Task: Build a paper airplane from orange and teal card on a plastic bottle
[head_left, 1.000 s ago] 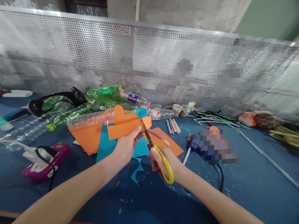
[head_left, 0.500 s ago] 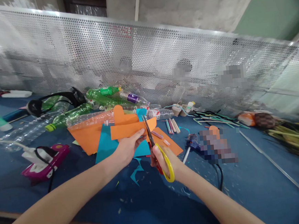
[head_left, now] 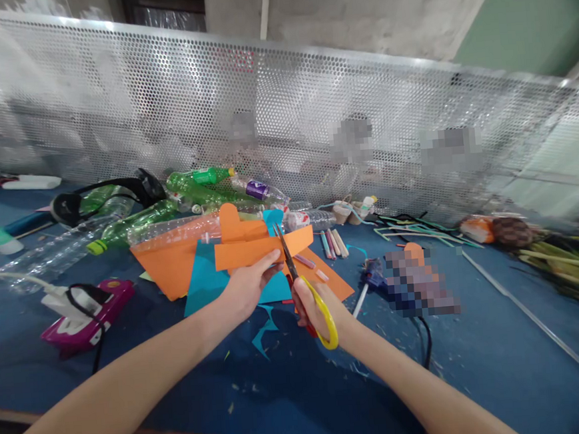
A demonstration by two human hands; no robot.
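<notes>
My left hand [head_left: 252, 283] pinches a strip of orange paper [head_left: 239, 254] between thumb and fingers. My right hand [head_left: 322, 311] grips scissors [head_left: 292, 265] with yellow and red handles, their blades pointing away from me. The blades cross the strip just right of my left thumb, and part of the strip sticks out beyond them. Beneath and behind the hands lie blue paper [head_left: 207, 283], an orange sheet [head_left: 168, 273] and a rounded orange cutout [head_left: 229, 215]. Blue paper scraps [head_left: 264, 332] are on the table below my left hand.
Several plastic bottles [head_left: 139, 222] and black headgear [head_left: 112, 191] lie toward the back left. A magenta power strip [head_left: 113, 299] sits left, a blue glue gun [head_left: 377, 280], partly pixelated, right. Coloured sticks [head_left: 334, 243] lie behind my right hand. A perforated metal screen [head_left: 301, 109] borders the table [head_left: 264, 406].
The strip's right end has swung a little further right and flatter beyond the blades. The scissors have shifted very slightly, while my left hand stays almost in place.
</notes>
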